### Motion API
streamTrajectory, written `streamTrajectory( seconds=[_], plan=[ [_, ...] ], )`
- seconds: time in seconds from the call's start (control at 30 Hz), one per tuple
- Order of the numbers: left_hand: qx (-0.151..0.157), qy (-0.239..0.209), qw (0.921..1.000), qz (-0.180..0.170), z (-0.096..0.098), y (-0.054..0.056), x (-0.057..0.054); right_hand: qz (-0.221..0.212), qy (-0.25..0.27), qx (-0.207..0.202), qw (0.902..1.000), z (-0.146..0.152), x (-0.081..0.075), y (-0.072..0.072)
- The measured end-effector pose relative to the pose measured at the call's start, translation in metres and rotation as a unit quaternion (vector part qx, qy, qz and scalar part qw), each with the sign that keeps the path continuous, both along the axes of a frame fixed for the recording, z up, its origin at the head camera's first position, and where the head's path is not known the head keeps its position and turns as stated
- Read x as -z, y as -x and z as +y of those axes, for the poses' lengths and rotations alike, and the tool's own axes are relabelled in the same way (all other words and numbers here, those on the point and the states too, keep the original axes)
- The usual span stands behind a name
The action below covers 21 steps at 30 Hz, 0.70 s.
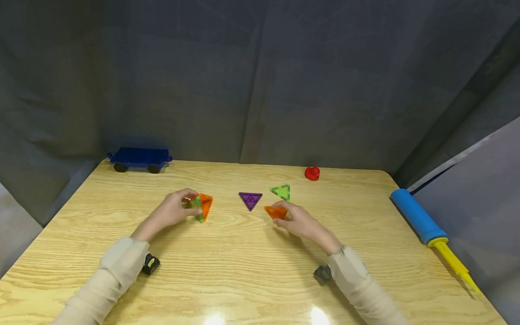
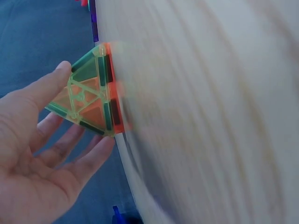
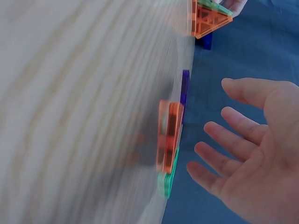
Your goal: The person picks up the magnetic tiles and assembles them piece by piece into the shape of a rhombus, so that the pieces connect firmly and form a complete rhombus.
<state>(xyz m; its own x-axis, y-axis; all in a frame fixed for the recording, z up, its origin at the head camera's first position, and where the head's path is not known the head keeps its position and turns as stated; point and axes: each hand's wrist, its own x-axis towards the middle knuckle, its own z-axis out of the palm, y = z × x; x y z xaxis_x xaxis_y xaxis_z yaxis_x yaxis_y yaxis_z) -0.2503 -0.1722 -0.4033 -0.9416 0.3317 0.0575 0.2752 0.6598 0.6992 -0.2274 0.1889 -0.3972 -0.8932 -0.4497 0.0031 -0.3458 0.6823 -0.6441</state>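
My left hand (image 1: 172,210) holds a translucent green triangular magnetic tile (image 2: 86,79) between thumb and fingers. That tile stands tilted on the table, against an orange triangular tile (image 1: 206,206). My right hand (image 1: 298,220) hovers over another orange triangular tile (image 1: 274,212). In the right wrist view its fingers (image 3: 233,140) are spread and apart from the orange tile (image 3: 169,135), which lies on the table. A purple triangular tile (image 1: 250,200) lies flat between the hands, and a second green triangular tile (image 1: 283,192) lies just beyond the right hand.
A blue wheeled toy wagon (image 1: 140,156) stands at the back left of the wooden table (image 1: 227,271). Towards the back right is a small red object (image 1: 312,173). A blue and yellow pump-like toy (image 1: 418,216) lies along the right edge. Dark cloth (image 1: 195,81) hangs behind.
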Motion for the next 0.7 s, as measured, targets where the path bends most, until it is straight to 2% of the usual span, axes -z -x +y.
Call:
streamTrajectory(
  seconds=[0.23,0.7],
  plan=[
    [-0.012,0.004,0.9999,-0.009,-0.002,0.003,0.001,-0.007,-0.003,0.003,1.0000,0.014,0.000,0.000],
    [-0.010,0.003,0.9999,-0.004,-0.004,0.003,0.002,-0.049,-0.026,0.006,0.9984,0.024,0.008,0.008]
  ],
)
